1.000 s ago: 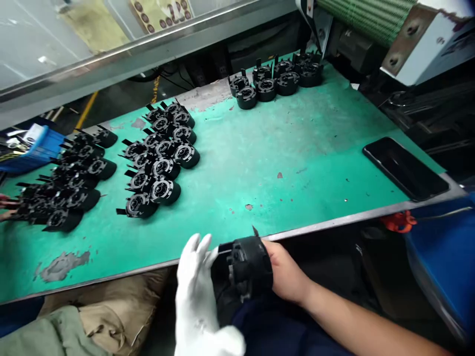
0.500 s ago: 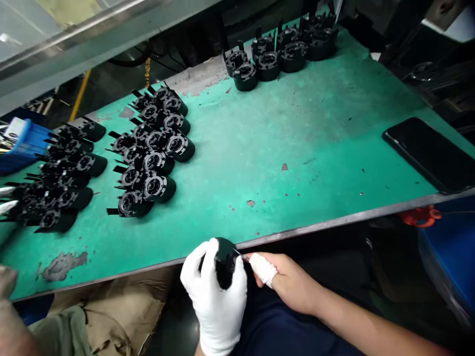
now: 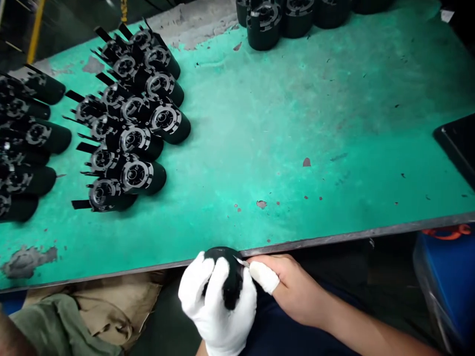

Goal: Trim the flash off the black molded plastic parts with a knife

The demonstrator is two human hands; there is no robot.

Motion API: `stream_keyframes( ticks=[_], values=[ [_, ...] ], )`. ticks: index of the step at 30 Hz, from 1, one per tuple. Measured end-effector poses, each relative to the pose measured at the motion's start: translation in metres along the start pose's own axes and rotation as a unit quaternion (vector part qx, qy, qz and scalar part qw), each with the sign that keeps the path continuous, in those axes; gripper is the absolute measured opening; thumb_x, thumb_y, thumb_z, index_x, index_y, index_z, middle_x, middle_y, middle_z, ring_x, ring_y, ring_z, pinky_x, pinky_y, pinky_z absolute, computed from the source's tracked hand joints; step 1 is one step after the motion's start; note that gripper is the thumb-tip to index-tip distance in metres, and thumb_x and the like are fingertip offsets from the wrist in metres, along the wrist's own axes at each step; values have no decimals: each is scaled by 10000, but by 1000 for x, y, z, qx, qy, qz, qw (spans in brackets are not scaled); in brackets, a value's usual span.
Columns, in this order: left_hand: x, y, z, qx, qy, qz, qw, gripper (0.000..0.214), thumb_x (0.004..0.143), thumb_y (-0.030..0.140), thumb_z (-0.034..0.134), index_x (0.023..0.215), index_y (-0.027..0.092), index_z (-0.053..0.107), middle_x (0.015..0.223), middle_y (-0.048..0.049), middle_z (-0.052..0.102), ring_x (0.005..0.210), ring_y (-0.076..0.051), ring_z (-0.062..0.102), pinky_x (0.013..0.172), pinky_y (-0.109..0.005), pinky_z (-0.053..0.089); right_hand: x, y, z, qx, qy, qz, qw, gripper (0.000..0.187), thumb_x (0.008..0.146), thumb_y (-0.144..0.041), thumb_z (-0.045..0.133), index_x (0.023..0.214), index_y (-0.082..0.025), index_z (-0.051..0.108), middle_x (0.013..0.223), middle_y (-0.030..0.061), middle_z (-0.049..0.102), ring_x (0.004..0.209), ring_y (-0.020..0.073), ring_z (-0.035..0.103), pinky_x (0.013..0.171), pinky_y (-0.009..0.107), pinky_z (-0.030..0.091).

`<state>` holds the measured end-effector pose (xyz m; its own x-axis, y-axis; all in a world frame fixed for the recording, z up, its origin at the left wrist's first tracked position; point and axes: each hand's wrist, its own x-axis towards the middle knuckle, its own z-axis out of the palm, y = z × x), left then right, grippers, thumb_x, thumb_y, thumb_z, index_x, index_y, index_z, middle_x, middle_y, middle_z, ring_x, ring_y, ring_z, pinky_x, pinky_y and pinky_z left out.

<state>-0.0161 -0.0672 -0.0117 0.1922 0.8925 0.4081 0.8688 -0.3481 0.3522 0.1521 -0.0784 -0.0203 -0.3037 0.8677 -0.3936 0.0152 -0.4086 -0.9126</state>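
At the table's front edge, my left hand (image 3: 224,314), in a white glove, is wrapped round a black cylindrical plastic housing (image 3: 233,277). Much of that housing is hidden behind the glove's fingers. My right hand (image 3: 297,291) is bare apart from a white cover on the thumb. Pinched in it is a small thin metal blade (image 3: 242,261), whose tip lies against the housing's right side; its handle is hidden in the fingers. Beyond my hands, to the left, stands a cluster of similar black housings (image 3: 137,175) with ring-shaped tops and upright tabs.
The green tabletop (image 3: 237,163) has worn patches. More black housings (image 3: 263,29) stand at the back, and others (image 3: 48,136) at far left. A black flat device (image 3: 460,143) lies at right. A blue bin (image 3: 445,267) is below the edge. A person's green sleeve (image 3: 63,326) shows at lower left.
The view has moved closer to the table and tilted down. Both hands keep their grip on the housing and the blade. The neighbouring person's hand has mostly left the view at lower left.
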Motion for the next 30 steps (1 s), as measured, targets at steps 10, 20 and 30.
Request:
stream_keyframes(
  ticks=[10, 20, 30],
  values=[
    [-2, -3, -2, 5, 4, 19, 1000, 607, 595, 150, 861, 1131, 221, 587, 1092, -105, 560, 1116, -379, 614, 922, -570, 550, 1, 1, 2, -14, 29, -7, 999, 349, 1029, -350, 415, 878, -213, 698, 822, 16, 677, 814, 195, 615, 787, 326, 466],
    [-1, -9, 5, 0, 54, 70, 996, 556, 517, 125, 907, 994, 169, 625, 988, -87, 607, 1008, -357, 658, 876, -561, 587, 4, 12, 7, -38, 48, -5, 998, 321, 1022, -360, 432, 840, -208, 649, 824, -1, 671, 767, 161, 563, 735, 283, 424],
    [0, -5, 3, -3, 48, 61, 997, 539, 532, 124, 910, 994, 133, 634, 1006, -131, 609, 1043, -427, 651, 844, -605, 579, 3, 27, 5, 33, 12, -2, 999, 366, 1007, -418, 459, 715, -202, 500, 707, -32, 469, 694, 135, 415, 685, 284, 376]
  ],
)
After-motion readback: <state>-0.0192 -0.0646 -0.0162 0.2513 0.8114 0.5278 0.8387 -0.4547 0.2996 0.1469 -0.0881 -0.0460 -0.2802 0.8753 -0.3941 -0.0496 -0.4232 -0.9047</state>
